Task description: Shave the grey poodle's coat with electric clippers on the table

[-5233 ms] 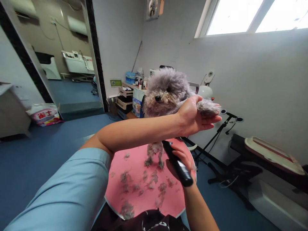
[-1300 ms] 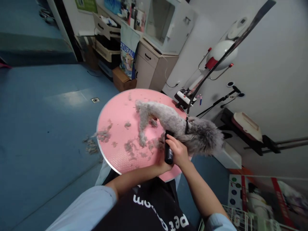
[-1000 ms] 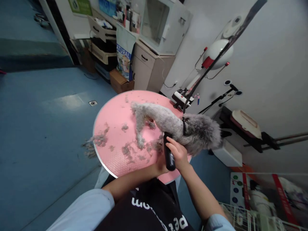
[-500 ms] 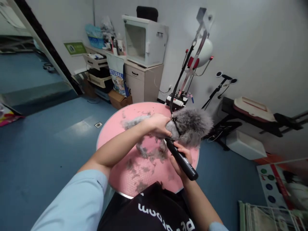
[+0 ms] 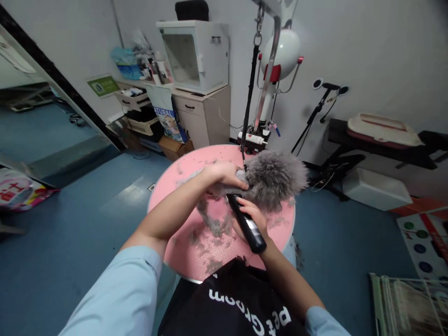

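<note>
A grey dog (image 5: 278, 179) with a fluffy head and closely clipped body stands on a round pink grooming table (image 5: 217, 153). My left hand (image 5: 226, 174) holds the dog around the neck and shoulder; its thumb lies toward the head, and the other fingers are mostly hidden. In my right hand (image 5: 255, 214) is a black hair clipper (image 5: 249, 228), fingers wrapped round its body. The clipper's head end is close to the dog's chest below my left thumb; whether it touches is unclear. Loose grey fur (image 5: 214, 266) is scattered over the tabletop.
A black leash (image 5: 250, 93) runs from the metal grooming arm (image 5: 270, 74) down to the dog's neck. Behind the table are a white bottle (image 5: 251, 138) and a cabinet (image 5: 210, 114) carrying a white box with a glass door (image 5: 196, 56). A black stand (image 5: 311, 116) is at the right.
The clipper and my right hand have moved left, toward the dog's chest. My left hand stays on the dog. The dog's head has turned slightly, and my view has shifted.
</note>
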Demonstrator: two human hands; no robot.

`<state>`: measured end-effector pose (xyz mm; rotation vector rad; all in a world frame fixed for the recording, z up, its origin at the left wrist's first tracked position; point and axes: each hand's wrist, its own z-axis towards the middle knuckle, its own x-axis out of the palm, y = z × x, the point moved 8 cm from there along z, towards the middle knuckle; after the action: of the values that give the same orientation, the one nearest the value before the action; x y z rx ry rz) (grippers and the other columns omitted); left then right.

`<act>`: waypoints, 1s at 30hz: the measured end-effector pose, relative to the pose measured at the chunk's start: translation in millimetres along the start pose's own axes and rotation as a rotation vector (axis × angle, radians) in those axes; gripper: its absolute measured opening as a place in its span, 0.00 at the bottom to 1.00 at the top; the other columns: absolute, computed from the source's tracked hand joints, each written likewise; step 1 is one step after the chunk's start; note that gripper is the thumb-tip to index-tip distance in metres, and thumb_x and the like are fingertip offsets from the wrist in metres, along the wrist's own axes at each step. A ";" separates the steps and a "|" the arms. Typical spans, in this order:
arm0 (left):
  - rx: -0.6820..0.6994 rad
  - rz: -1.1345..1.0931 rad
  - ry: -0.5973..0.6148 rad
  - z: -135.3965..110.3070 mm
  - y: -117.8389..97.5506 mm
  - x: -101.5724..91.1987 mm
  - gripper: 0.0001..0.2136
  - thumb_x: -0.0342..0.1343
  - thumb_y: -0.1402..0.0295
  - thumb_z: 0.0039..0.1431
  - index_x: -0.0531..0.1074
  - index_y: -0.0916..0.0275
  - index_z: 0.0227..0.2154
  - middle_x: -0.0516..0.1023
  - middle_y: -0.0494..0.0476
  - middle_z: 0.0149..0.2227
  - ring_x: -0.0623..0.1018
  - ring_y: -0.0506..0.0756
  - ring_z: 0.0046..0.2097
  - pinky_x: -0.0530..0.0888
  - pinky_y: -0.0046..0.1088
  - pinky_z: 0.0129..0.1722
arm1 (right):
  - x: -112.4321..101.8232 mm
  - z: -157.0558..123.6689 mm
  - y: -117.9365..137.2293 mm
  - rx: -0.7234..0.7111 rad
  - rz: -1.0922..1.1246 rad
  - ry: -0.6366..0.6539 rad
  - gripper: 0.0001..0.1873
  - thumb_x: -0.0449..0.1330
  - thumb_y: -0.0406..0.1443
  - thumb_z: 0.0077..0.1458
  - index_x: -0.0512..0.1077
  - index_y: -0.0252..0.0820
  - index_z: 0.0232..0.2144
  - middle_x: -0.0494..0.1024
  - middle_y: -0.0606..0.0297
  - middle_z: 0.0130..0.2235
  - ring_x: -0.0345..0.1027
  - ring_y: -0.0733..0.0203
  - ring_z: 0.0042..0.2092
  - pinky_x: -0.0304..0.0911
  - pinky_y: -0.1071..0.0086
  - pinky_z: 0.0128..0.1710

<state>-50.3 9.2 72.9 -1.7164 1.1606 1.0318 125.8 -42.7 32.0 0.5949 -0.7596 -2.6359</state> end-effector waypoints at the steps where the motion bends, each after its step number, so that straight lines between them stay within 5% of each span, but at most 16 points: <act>1: 0.000 -0.005 0.006 -2.4 -0.1 0.6 0.37 0.53 0.35 0.42 0.76 0.58 0.47 0.81 0.61 0.44 0.78 0.62 0.43 0.71 0.31 0.41 | 6.3 -1.0 -4.0 0.021 -0.006 0.021 0.17 0.64 0.34 0.51 0.68 0.46 0.44 0.79 0.54 0.50 0.76 0.53 0.51 0.73 0.58 0.49; 5: 0.015 -0.034 0.032 -12.7 1.8 1.8 0.34 0.54 0.38 0.45 0.74 0.56 0.50 0.81 0.58 0.45 0.78 0.60 0.44 0.71 0.30 0.45 | 34.3 -27.1 -18.8 0.045 -0.012 0.183 0.13 0.61 0.34 0.55 0.70 0.44 0.44 0.77 0.52 0.53 0.75 0.54 0.53 0.73 0.59 0.51; 8: 0.022 -0.078 0.037 -15.0 7.5 3.3 0.32 0.55 0.40 0.47 0.75 0.58 0.48 0.81 0.57 0.44 0.78 0.60 0.43 0.71 0.30 0.46 | 31.6 -45.2 -15.3 -0.052 -0.001 0.176 0.14 0.64 0.34 0.53 0.71 0.44 0.44 0.78 0.52 0.52 0.76 0.54 0.51 0.75 0.61 0.47; 11: 0.072 -0.182 0.063 -11.1 11.4 8.1 0.28 0.57 0.44 0.49 0.75 0.57 0.48 0.81 0.54 0.44 0.79 0.58 0.43 0.72 0.29 0.45 | 19.1 -41.3 -13.6 -0.134 0.015 0.103 0.16 0.66 0.33 0.51 0.72 0.45 0.43 0.78 0.53 0.52 0.77 0.56 0.50 0.75 0.64 0.44; 16: 0.017 -0.276 0.133 -0.4 25.3 15.1 0.30 0.60 0.46 0.46 0.76 0.60 0.48 0.81 0.55 0.45 0.79 0.57 0.43 0.73 0.28 0.45 | 31.0 -27.1 -32.2 -0.084 0.036 0.279 0.11 0.60 0.33 0.58 0.73 0.43 0.45 0.75 0.51 0.56 0.74 0.57 0.54 0.73 0.63 0.49; 21: 0.057 -0.284 0.171 3.8 26.4 16.5 0.33 0.59 0.44 0.45 0.75 0.60 0.50 0.80 0.54 0.46 0.78 0.58 0.46 0.72 0.29 0.48 | 27.1 -29.8 -35.6 -0.067 0.017 0.195 0.14 0.62 0.33 0.55 0.73 0.43 0.45 0.75 0.52 0.56 0.74 0.56 0.54 0.73 0.63 0.49; 26: -0.003 -0.239 0.170 5.1 32.5 17.1 0.36 0.59 0.41 0.43 0.74 0.61 0.51 0.79 0.56 0.49 0.77 0.60 0.48 0.72 0.30 0.49 | 36.0 -30.5 -30.1 0.001 0.006 0.282 0.13 0.62 0.35 0.55 0.73 0.42 0.44 0.77 0.51 0.53 0.75 0.54 0.52 0.74 0.61 0.48; 30: -0.016 -0.228 0.190 3.4 34.4 18.9 0.37 0.60 0.40 0.42 0.74 0.61 0.51 0.78 0.58 0.52 0.76 0.62 0.52 0.71 0.30 0.52 | 26.6 -30.7 -19.1 -0.069 -0.052 0.140 0.10 0.62 0.36 0.56 0.74 0.42 0.42 0.80 0.52 0.49 0.78 0.55 0.47 0.76 0.63 0.42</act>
<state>-79.1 -2.0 48.4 -1.9409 1.0438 0.7545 113.8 -51.6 -10.3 0.7802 -0.6164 -2.6221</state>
